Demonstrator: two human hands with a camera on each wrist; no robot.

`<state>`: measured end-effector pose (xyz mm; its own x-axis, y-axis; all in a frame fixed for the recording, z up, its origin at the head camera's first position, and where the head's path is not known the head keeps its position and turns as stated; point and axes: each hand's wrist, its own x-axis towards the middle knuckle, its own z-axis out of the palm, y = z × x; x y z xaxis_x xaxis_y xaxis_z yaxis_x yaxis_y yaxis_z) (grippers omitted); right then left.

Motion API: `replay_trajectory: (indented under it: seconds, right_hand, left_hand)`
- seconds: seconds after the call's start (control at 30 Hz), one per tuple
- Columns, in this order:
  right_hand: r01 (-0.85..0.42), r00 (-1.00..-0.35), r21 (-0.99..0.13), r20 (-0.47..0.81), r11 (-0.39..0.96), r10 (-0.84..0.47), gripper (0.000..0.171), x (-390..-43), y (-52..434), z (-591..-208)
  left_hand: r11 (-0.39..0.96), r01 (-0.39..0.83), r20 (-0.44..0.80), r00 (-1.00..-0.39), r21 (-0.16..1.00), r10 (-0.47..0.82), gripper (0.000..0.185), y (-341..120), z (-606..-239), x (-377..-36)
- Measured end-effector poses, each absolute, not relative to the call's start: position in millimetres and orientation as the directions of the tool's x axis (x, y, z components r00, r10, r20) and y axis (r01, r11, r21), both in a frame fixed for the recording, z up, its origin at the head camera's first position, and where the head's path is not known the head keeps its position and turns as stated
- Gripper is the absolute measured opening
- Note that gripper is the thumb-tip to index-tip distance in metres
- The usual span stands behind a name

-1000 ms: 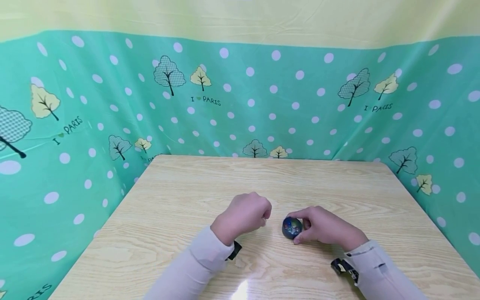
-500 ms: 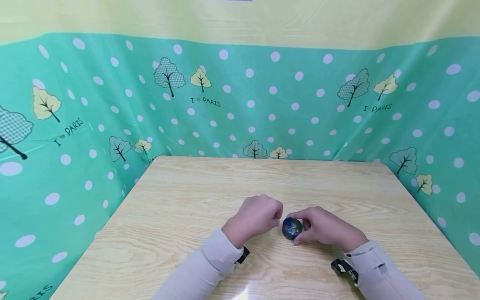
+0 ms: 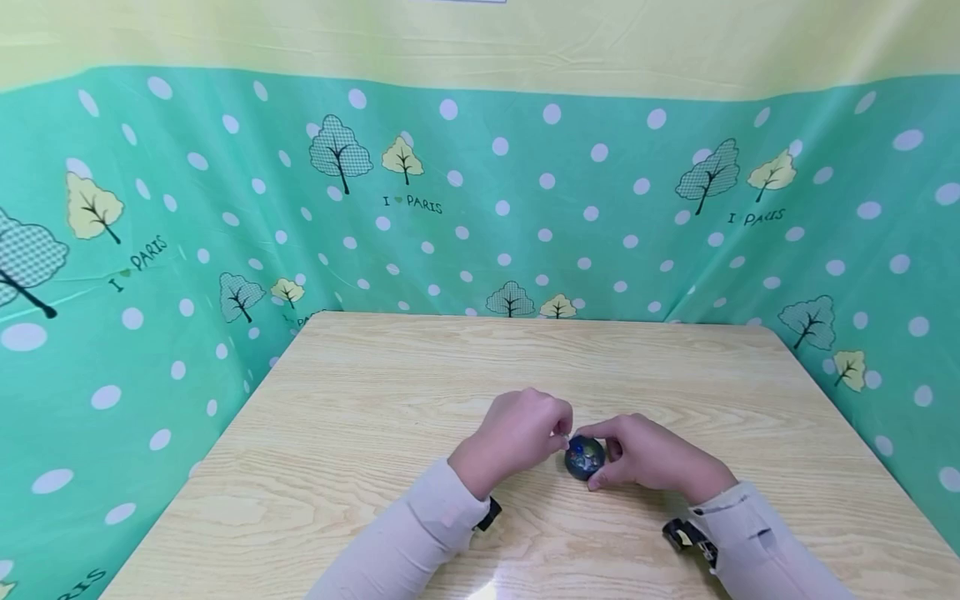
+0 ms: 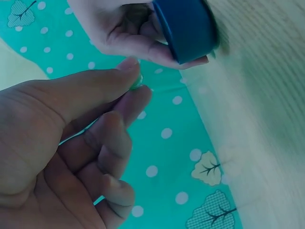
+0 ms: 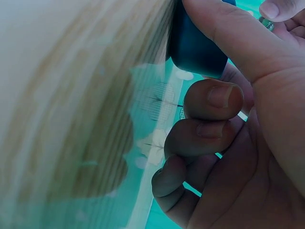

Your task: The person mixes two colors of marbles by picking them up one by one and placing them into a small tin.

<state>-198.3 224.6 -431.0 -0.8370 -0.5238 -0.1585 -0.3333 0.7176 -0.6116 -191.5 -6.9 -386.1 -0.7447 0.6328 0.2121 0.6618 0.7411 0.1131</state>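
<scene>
A small round dark blue cup stands on the table with shiny coloured bits inside it. My right hand holds its side between thumb and fingers, and in the right wrist view the cup's smooth blue wall shows under the thumb. Thumb and forefinger of my left hand pinch a small clear greenish marble, mostly covered by the fingertips. Those fingertips are right at the cup's left rim in the head view. In the left wrist view, the marble peeks out between thumb and forefinger.
The pale wood-grain table extends around both hands. Behind it and along its sides hangs a green dotted curtain with printed trees. Black straps sit at the wrists, below light sleeves.
My left hand has moved right across the table to the cup's rim, still pinching the marble. The right hand and the cup have stayed in place.
</scene>
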Motion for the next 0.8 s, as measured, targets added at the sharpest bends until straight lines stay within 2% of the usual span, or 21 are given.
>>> replay_trajectory:
  seconds: [0.3, 0.8]
  right_hand:
    - [-0.349, -0.830, -0.615, -0.147, 0.707, -0.538, 0.068, -198.6, 224.1, -429.8]
    - [-0.351, -0.830, -0.615, -0.144, 0.706, -0.538, 0.068, -197.9, 224.5, -427.8]
  left_hand:
    - [0.729, 0.667, 0.228, -0.742, 0.152, 0.631, 0.014, -4.9, -393.3, -192.0]
    - [0.734, 0.665, 0.222, -0.743, 0.139, 0.631, 0.015, 1.9, -400.3, -190.3]
